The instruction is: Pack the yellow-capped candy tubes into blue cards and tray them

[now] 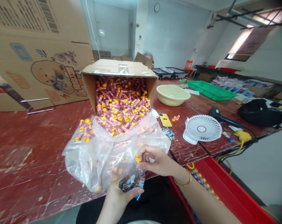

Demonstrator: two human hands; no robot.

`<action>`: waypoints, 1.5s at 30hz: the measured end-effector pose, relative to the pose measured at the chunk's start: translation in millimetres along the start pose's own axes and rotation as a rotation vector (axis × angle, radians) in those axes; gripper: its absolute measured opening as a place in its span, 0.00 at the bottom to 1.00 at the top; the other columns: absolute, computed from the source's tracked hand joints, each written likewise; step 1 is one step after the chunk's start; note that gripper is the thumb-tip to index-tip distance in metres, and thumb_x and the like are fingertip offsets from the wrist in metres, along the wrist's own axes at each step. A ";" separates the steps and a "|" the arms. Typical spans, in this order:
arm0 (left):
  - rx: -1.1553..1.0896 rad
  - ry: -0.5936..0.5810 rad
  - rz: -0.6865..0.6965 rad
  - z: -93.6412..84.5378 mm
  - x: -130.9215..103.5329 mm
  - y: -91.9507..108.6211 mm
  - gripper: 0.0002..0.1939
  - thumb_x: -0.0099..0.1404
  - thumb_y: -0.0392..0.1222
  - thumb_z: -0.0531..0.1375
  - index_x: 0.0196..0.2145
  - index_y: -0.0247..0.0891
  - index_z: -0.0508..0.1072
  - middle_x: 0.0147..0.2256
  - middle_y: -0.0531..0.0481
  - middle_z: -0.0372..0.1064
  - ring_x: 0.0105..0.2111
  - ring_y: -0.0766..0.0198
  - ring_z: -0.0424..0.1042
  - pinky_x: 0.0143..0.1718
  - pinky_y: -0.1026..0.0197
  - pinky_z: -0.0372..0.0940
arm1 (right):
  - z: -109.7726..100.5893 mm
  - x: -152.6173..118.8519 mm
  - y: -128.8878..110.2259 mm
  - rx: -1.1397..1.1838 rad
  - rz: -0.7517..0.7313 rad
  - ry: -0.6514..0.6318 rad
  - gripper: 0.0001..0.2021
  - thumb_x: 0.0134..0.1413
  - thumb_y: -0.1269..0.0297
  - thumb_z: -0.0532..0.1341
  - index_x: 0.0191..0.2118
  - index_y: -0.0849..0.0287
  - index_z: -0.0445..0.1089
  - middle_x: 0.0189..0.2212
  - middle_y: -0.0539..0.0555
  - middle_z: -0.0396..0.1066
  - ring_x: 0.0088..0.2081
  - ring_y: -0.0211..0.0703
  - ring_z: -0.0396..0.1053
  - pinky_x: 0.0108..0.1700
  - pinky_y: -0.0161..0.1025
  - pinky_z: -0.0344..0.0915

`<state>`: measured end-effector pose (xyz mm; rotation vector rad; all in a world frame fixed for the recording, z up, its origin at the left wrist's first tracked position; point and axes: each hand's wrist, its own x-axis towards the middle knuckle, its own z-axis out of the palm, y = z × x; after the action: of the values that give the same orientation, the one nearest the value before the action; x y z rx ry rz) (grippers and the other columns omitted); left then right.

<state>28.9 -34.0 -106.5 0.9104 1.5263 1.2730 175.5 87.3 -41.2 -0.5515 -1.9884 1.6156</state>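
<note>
My right hand [158, 160] pinches a small yellow cap [138, 158] between thumb and fingertips; whether a bottle hangs below it, I cannot tell. Lower down, my left hand [117, 199] grips printed blue-and-black plastic packets [127, 184] under its thumb. Both hands are at the table's front edge, just before a translucent plastic bag [89, 161]. The bag spills from a cardboard box [122, 69] lying on its side. Inside it is a heap of small pink tubes with yellow caps [122, 105], and several more lie on the bag's left part.
To the right are a cream basin [172, 95], a yellow phone [165, 120], a white fan [203, 128], a black handheld tool [221, 116] and a green tray [209, 89]. A red bin [225, 183] stands below the edge. A large carton [38, 62] stands at left.
</note>
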 end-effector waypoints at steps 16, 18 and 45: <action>-0.616 0.005 -0.360 18.5 -2.8 31.4 0.19 0.48 0.44 0.70 0.38 0.34 0.76 0.29 0.46 0.78 0.33 0.54 0.77 0.34 0.57 0.72 | 50.1 -34.0 36.7 0.119 0.112 0.112 0.38 0.27 0.68 0.75 0.47 0.52 0.56 0.46 0.54 0.61 0.40 0.41 0.66 0.32 0.32 0.66; -0.618 -0.026 -0.352 20.7 -3.4 33.4 0.19 0.48 0.44 0.70 0.37 0.34 0.76 0.28 0.45 0.78 0.33 0.54 0.77 0.32 0.59 0.71 | 59.0 -38.3 35.7 0.067 0.119 0.179 0.37 0.30 0.71 0.72 0.47 0.51 0.53 0.42 0.52 0.61 0.35 0.39 0.66 0.26 0.30 0.64; -0.636 0.008 -0.317 29.0 -4.6 31.0 0.22 0.44 0.40 0.72 0.38 0.31 0.76 0.27 0.45 0.78 0.35 0.49 0.77 0.35 0.56 0.71 | 65.7 -38.3 40.6 0.004 0.020 0.278 0.30 0.31 0.78 0.64 0.42 0.52 0.51 0.39 0.48 0.55 0.25 0.26 0.58 0.21 0.24 0.56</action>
<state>57.4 -23.6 -76.4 0.2416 1.1008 1.3956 164.5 22.0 -96.5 -0.7525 -1.7785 1.4643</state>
